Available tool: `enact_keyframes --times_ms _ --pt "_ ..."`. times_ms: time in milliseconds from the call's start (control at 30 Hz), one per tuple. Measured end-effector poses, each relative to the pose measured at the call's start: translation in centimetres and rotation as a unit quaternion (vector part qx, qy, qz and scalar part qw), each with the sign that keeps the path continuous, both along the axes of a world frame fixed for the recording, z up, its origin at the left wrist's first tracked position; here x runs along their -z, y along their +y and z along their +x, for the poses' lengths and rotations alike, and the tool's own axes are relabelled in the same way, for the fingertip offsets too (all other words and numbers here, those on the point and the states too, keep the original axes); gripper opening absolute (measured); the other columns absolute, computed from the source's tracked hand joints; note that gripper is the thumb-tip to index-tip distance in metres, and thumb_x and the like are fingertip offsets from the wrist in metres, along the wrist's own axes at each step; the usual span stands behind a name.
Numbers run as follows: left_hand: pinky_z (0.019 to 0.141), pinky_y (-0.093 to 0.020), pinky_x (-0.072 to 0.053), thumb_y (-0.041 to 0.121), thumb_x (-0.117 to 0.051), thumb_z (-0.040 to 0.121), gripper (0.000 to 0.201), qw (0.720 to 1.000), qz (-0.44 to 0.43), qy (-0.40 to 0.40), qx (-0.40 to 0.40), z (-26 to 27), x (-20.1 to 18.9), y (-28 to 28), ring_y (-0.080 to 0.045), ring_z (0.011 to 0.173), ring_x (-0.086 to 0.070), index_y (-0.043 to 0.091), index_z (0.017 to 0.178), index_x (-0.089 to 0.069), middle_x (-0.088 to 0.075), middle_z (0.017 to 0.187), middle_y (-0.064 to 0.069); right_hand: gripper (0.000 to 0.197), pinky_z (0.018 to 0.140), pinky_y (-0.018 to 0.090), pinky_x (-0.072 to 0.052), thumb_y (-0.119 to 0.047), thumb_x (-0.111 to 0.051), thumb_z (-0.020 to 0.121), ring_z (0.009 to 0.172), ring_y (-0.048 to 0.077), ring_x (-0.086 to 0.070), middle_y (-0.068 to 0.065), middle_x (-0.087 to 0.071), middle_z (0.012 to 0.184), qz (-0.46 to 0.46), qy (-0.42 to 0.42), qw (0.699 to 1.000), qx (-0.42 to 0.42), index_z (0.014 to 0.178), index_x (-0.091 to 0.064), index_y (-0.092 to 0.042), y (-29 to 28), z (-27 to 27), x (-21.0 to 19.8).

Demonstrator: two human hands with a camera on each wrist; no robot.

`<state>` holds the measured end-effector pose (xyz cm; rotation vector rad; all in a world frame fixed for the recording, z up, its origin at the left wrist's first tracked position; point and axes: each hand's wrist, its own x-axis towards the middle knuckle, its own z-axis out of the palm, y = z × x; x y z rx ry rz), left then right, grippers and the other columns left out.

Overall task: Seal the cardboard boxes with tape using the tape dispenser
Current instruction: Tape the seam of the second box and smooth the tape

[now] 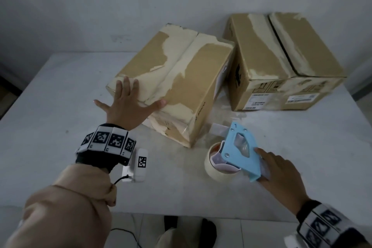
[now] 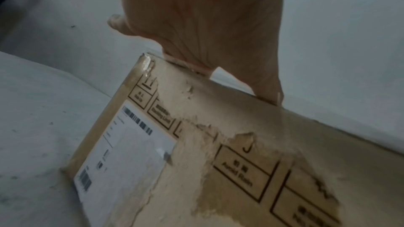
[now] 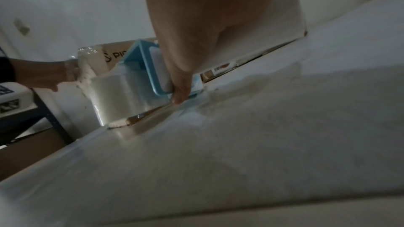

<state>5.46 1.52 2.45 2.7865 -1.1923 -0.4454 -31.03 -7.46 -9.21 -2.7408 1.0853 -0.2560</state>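
Note:
The nearer cardboard box point(image 1: 181, 78) lies at an angle mid-table, its top patched with pale torn tape. My left hand point(image 1: 132, 100) lies flat with fingers spread on the box's near corner; from the left wrist view the hand point(image 2: 207, 23) touches the top edge of the box point(image 2: 240, 127). A second box point(image 1: 281, 60) with a dark open seam stands at the back right. My right hand point(image 1: 271, 165) grips the handle of the blue tape dispenser point(image 1: 239, 151), which rests on the table just right of the near box. Its tape roll point(image 1: 217, 165) faces left. In the right wrist view, fingers point(image 3: 181, 82) curl round the dispenser point(image 3: 140, 61).
The white table point(image 1: 261, 197) ends at a front edge close to my body. A small white device point(image 1: 141, 161) with a marker and a cable sits by my left wrist. A pale wall point(image 1: 141, 6) rises right behind the boxes.

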Motion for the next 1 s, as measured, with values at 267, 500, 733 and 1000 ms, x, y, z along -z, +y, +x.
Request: enact_keyframes --times_ms 267,500,733,1000 --pt "0.103 -0.071 0.006 0.088 -0.014 0.063 0.112 0.999 -0.006 -0.014 -0.042 -2.9 0.5 0.5 -0.023 0.145 0.01 0.018 0.149 0.002 0.011 0.157 -0.005 0.055 0.079 0.038 -0.041 -0.018 -0.047 0.066 0.103 0.026 -0.048 0.016 -0.06 0.112 0.0 -0.012 1.0 -0.012 0.12 -0.045 -0.022 -1.3 -1.6 -0.2" --pt "0.099 -0.075 0.003 0.082 0.002 0.066 0.096 0.99 -0.016 -0.136 0.034 -2.0 -0.6 1.9 -0.033 0.117 -0.045 0.017 0.105 -0.056 -0.053 0.118 -0.011 0.062 0.106 0.024 -0.023 -0.049 -0.025 0.095 0.129 0.016 -0.034 0.01 -0.041 0.139 0.04 -0.242 0.969 0.002 0.129 -0.046 -0.002 -0.1 8.2 -4.9" --pt "0.104 -0.07 0.004 0.082 0.029 0.054 0.117 0.98 -0.04 -0.097 0.169 1.0 0.7 1.5 -0.026 0.145 -0.002 0.031 0.146 -0.02 -0.005 0.158 -0.005 0.082 0.111 0.063 -0.005 -0.064 -0.02 0.09 0.143 0.023 0.01 0.008 0.018 0.154 0.202 -0.41 0.888 -0.049 0.143 0.016 -0.013 3.6 18.1 -4.8" --pt "0.105 -0.068 -0.006 0.068 -0.003 0.082 0.076 0.984 -0.024 -0.046 0.171 2.0 0.5 0.2 -0.017 0.144 -0.005 0.03 0.145 -0.02 -0.009 0.156 0.001 0.075 0.116 0.05 0.0 -0.062 -0.026 0.09 0.142 0.016 0.011 0.003 0.017 0.151 0.286 -0.442 0.848 -0.062 0.14 0.016 -0.025 1.8 19.0 -5.0"
